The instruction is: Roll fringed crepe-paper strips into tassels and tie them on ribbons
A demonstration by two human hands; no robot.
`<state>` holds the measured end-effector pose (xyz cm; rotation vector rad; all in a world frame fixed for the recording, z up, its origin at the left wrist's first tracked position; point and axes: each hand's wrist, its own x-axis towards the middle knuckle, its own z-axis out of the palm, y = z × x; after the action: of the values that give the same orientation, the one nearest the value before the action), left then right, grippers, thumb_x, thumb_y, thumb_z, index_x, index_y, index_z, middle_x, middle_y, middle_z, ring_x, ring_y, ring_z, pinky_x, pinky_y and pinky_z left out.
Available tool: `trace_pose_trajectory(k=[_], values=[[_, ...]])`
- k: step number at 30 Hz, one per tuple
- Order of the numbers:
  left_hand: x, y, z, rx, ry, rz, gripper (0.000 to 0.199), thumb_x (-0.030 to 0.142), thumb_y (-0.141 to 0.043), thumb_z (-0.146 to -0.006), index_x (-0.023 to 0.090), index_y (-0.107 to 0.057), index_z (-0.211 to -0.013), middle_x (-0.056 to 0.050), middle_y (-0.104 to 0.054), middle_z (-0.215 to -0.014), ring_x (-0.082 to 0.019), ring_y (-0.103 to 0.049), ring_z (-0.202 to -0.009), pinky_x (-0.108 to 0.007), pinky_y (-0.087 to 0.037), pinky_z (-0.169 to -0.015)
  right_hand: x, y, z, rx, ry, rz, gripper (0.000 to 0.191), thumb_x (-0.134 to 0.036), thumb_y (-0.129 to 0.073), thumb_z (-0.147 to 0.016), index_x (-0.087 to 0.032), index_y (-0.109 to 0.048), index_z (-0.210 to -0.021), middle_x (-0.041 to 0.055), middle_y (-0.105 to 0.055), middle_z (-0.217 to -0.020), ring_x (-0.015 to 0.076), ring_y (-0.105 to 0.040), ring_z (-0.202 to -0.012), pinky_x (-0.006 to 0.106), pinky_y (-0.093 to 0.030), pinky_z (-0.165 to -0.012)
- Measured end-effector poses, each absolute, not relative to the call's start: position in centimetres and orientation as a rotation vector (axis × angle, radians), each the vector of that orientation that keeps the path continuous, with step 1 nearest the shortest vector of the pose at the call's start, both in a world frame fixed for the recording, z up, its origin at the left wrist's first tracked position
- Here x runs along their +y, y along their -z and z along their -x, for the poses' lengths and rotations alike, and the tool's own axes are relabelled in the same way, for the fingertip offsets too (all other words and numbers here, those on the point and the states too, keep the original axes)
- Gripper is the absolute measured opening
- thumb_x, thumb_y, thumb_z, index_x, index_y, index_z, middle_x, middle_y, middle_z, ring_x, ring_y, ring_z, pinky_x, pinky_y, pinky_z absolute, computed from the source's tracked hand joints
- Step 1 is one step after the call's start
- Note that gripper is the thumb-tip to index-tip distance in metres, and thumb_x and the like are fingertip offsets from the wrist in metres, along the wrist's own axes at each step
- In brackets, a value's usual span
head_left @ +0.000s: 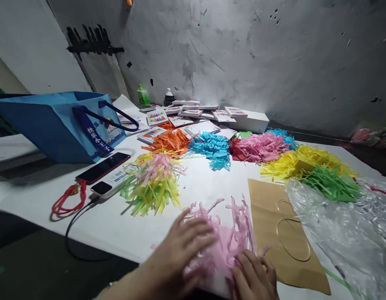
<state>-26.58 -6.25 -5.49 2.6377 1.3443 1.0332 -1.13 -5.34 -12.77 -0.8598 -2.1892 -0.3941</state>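
Observation:
Pink fringed tissue paper (224,237) lies at the front edge of the white table, its cut strips spreading away from me. My left hand (188,246) rests over its left part, fingers apart and somewhat blurred. On its lower right corner is my right hand (254,277), fingers bent and pressed on the paper; whether they pinch it is hidden. A brown paper sheet (268,225) with a loop of thin wire (293,246) on it lies right of the pink paper. To the left is a yellow, green and pink tassel bunch (155,183).
Orange (171,141), blue (211,148), pink (261,146), yellow (305,158) and green (332,183) fringe piles line the back. Clear plastic (339,233) covers the right. A blue bag (55,125), phone (102,166), power bank (113,181) and cable (68,233) are left; small boxes (189,112) stand behind.

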Motion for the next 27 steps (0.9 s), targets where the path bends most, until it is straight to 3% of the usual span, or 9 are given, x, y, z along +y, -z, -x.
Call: trace_pose_trajectory(k=[2, 4, 5, 11, 15, 18, 21, 24, 27], values=[[-7.0, 6.5, 23.9, 1.187, -0.899, -2.789, 0.028, 0.018, -0.06, -0.09, 0.021, -0.061, -0.117, -0.005, -0.073, -0.106, -0.023, -0.062, -0.107, -0.05, -0.004, -0.123, -5.6, 12.9, 1.9, -2.226, 0.361, 0.906, 0.019, -0.027, -0.053, -0.091, -0.024, -0.069, -0.101, 0.0042, -0.077, -0.104, 0.0241, -0.07, -0.097, 0.041, -0.039, -0.092], [-7.0, 7.6, 22.5, 1.194, -0.844, -2.833, 0.013, 0.011, -0.057, -0.092, 0.019, -0.063, -0.1, -0.002, -0.072, -0.087, -0.019, -0.064, -0.089, -0.048, -0.006, -0.122, -5.5, 13.1, 1.9, -2.241, 0.354, 1.02, 0.031, -0.035, -0.05, -0.093, -0.024, -0.068, -0.115, 0.0069, -0.075, -0.113, 0.0287, -0.068, -0.099, 0.046, -0.04, -0.087], [-7.0, 8.2, 22.2, 1.215, -0.844, -2.828, 0.014, 0.007, -0.054, -0.093, 0.019, -0.062, -0.093, 0.0, -0.071, -0.083, -0.018, -0.062, -0.084, -0.047, -0.01, -0.121, -5.4, 13.3, 1.4, -2.236, 0.379, 1.087, 0.035, -0.04, -0.048, -0.094, -0.023, -0.067, -0.119, 0.0086, -0.074, -0.116, 0.0308, -0.068, -0.099, 0.047, -0.041, -0.083], [-6.9, 10.3, 22.8, 1.203, -1.044, -2.754, 0.028, 0.002, -0.04, -0.094, 0.021, -0.06, -0.09, -0.001, -0.071, -0.088, -0.017, -0.059, -0.085, -0.043, -0.019, -0.117, -3.8, 13.6, -7.6, -1.918, 0.749, 1.395, 0.041, -0.044, -0.042, -0.099, -0.019, -0.068, -0.119, 0.0152, -0.071, -0.11, 0.0296, -0.069, -0.083, 0.038, -0.048, -0.058], [-7.4, 10.3, 21.7, 1.243, -1.148, -2.698, 0.031, 0.0, -0.037, -0.093, 0.022, -0.059, -0.089, 0.0, -0.07, -0.083, -0.015, -0.059, -0.081, -0.042, -0.025, -0.116, -4.6, 12.9, -7.7, -1.725, 0.904, 1.183, 0.063, -0.04, -0.071, -0.086, -0.014, -0.054, -0.141, 0.0173, -0.07, -0.108, 0.0304, -0.07, -0.083, 0.038, -0.055, -0.065], [-7.7, 9.3, 20.6, 1.202, -1.138, -2.664, 0.024, 0.008, -0.041, -0.095, 0.022, -0.059, -0.087, 0.0, -0.07, -0.084, -0.016, -0.06, -0.082, -0.04, -0.027, -0.115, -5.5, 12.8, -3.2, -2.185, 0.706, 0.833, 0.048, -0.038, -0.053, -0.094, -0.017, -0.056, -0.137, 0.0126, -0.072, -0.116, 0.0283, -0.071, -0.101, 0.039, -0.059, -0.08], [-7.4, 8.2, 20.5, 1.103, -0.797, -2.665, 0.015, 0.03, -0.052, -0.096, 0.023, -0.063, -0.104, -0.003, -0.073, -0.104, -0.019, -0.063, -0.101, -0.04, -0.025, -0.119, -5.7, 13.5, 0.0, -2.4, 0.584, 0.765, 0.051, -0.042, -0.048, -0.094, -0.006, -0.061, -0.126, 0.0155, -0.068, -0.129, 0.0293, -0.066, -0.117, 0.038, -0.058, -0.09], [-5.7, 8.1, 22.0, 1.33, -0.62, -2.685, 0.036, 0.042, -0.055, -0.096, 0.022, -0.059, -0.126, -0.008, -0.07, -0.125, -0.025, -0.059, -0.12, -0.048, -0.022, -0.12, -5.9, 14.8, 0.1, -2.429, 0.586, 0.799, 0.055, -0.043, -0.055, -0.091, -0.004, -0.06, -0.129, 0.0166, -0.065, -0.133, 0.0297, -0.065, -0.119, 0.038, -0.058, -0.091], [-3.8, 8.3, 24.5, 1.994, -0.688, -2.569, 0.032, 0.033, -0.051, -0.098, 0.017, -0.063, -0.123, -0.017, -0.07, -0.125, -0.036, -0.059, -0.12, -0.065, -0.025, -0.111, -6.5, 16.0, -0.5, -2.436, 0.555, 0.881, 0.052, -0.037, -0.058, -0.09, -0.007, -0.058, -0.132, 0.0167, -0.061, -0.137, 0.0319, -0.063, -0.122, 0.04, -0.056, -0.093]])
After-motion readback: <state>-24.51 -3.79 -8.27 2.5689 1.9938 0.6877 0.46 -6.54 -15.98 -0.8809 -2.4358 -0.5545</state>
